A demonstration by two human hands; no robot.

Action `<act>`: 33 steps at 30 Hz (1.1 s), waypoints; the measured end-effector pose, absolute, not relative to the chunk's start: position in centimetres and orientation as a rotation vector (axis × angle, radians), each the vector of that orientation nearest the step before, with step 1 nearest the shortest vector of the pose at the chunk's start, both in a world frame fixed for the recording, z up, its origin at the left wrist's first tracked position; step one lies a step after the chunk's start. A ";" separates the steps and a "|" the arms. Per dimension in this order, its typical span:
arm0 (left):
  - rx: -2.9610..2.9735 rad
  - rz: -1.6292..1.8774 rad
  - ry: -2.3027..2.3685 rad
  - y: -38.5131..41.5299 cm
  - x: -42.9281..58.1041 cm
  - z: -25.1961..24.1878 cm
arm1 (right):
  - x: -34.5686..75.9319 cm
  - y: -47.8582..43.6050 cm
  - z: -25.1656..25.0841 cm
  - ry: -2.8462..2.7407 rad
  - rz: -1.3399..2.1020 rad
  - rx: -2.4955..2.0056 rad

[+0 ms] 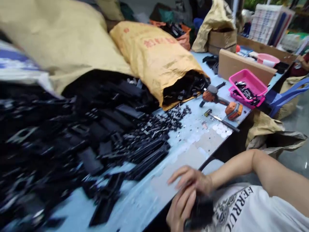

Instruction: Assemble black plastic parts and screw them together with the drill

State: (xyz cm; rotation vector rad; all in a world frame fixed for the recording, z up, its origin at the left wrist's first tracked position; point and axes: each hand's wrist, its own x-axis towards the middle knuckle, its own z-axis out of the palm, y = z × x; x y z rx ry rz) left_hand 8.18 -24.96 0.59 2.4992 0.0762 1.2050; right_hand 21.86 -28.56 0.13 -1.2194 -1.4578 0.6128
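Sack [156, 54] holds black parts [191, 84]; I cannot tell left hand's [179, 207] or right hand's [194, 178] grip.

Blue tabletop [138, 203]: black parts [90, 161] (heaped), power tool [221, 101], hammer [222, 120].

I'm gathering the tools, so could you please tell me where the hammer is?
In the head view, the hammer lies right of centre on the blue-topped table, just below the orange-and-black power drill, its handle reaching the table's edge.
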 end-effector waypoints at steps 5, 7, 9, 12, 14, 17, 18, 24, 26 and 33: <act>2.791 0.974 0.516 -21.3 9.8 -1.5 | 30.2 -25.9 2.6 -1.476 0.293 -1.611; 2.819 0.618 0.704 -19.1 9.6 -2.4 | 33.9 -23.7 5.1 -1.275 -0.007 -1.695; 2.847 0.411 0.773 -17.7 9.6 -2.8 | 35.8 -22.1 7.3 -1.180 -0.207 -1.627; 2.923 0.354 0.867 -16.7 10.4 -2.9 | 34.7 -20.3 7.7 -1.280 -0.203 -1.546; 2.935 0.349 0.981 -16.5 11.5 -2.8 | 32.1 -18.8 5.5 -1.504 -0.041 -1.599; 2.880 0.286 1.115 -15.7 12.7 -2.5 | 28.4 -16.3 0.8 -1.729 0.219 -1.852; 2.854 0.258 1.149 -15.2 12.9 -2.4 | 27.6 -15.6 -0.6 -1.768 0.278 -1.927; 2.772 0.134 1.265 -11.4 13.2 -2.7 | 28.7 -11.0 -1.9 -1.915 0.268 -1.943; 2.778 0.139 1.258 -10.7 13.4 -2.8 | 30.0 -8.3 -0.5 -1.855 0.150 -1.918; 2.775 0.175 1.179 -11.8 13.2 -1.4 | 31.7 1.1 1.6 -1.633 -0.085 -2.313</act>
